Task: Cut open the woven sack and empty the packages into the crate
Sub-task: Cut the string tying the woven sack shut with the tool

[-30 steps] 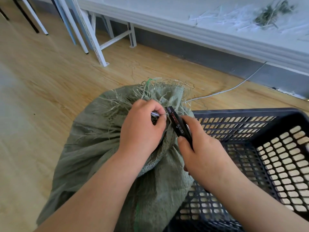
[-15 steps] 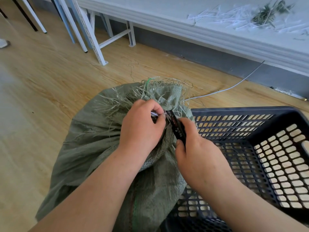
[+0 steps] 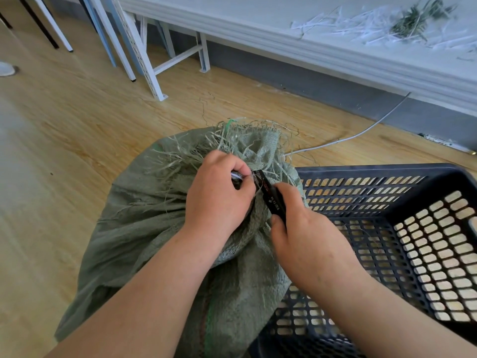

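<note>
A green woven sack (image 3: 160,228) is seen standing on the wooden floor (image 3: 64,140) at the centre of the view, touching the left wall of a dark plastic crate (image 3: 387,182), which stands at its 3 o'clock. The sack is full and rounded, its cloth is wrinkled, and a coloured stripe runs down its near side. Its neck is gathered into a bunch at the top, and many loose frayed strands stick out from the mouth towards 12 o'clock, with one bright green strand among them.

The neck of the sack is gripped by the left hand (image 3: 216,200); its fingers are curled tightly around the bunched cloth, and something pale, perhaps a tie, is seen under the fingers, but it cannot be told clearly. A black cutter (image 3: 269,196) is held by the right hand (image 3: 307,236), with the fingers closed around the handle. The cutter is tilted, its tip pointing towards 11 o'clock, and the tip is placed at the neck, just beside the left fingers. The blade itself is hidden.

The walls and bottom of the crate are perforated with rows of slots; no packages are seen inside it.

At 1 o'clock a pale cable (image 3: 361,133) lies on the floor near the sack. White frame legs (image 3: 144,60) stand at 11 o'clock.
</note>
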Available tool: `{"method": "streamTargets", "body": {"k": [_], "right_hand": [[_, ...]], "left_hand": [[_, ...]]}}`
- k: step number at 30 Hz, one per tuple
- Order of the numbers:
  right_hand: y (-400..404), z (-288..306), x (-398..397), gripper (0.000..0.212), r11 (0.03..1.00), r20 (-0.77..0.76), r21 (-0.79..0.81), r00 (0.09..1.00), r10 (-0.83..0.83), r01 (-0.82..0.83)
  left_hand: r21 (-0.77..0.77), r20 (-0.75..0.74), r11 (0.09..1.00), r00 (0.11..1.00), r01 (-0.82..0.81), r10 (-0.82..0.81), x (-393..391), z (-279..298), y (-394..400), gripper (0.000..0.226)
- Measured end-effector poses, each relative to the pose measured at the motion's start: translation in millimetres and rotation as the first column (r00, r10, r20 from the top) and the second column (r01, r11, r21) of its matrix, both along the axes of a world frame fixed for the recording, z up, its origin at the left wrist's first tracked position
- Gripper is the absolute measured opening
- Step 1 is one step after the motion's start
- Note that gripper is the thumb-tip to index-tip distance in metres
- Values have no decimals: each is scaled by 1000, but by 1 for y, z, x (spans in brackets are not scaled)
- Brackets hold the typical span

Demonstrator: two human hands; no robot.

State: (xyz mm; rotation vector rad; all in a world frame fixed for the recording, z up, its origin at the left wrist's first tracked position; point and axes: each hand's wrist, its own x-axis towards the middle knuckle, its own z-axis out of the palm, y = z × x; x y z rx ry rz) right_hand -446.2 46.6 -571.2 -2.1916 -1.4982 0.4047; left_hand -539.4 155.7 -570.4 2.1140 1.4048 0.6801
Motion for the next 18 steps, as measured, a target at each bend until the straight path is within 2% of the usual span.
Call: {"method": "streamTargets", "body": {"k": [7,18], "right_hand": [[2,0,0,42,1000,-39,14,999,12,-11],[1,-1,-4,40,1000,-22,28,1000,7,-7]], "left_hand": [[-58,40,998,999,11,-9,-2,-2,5,7],[-51,45,999,999,8,-6,-6,-2,8,5]]}}
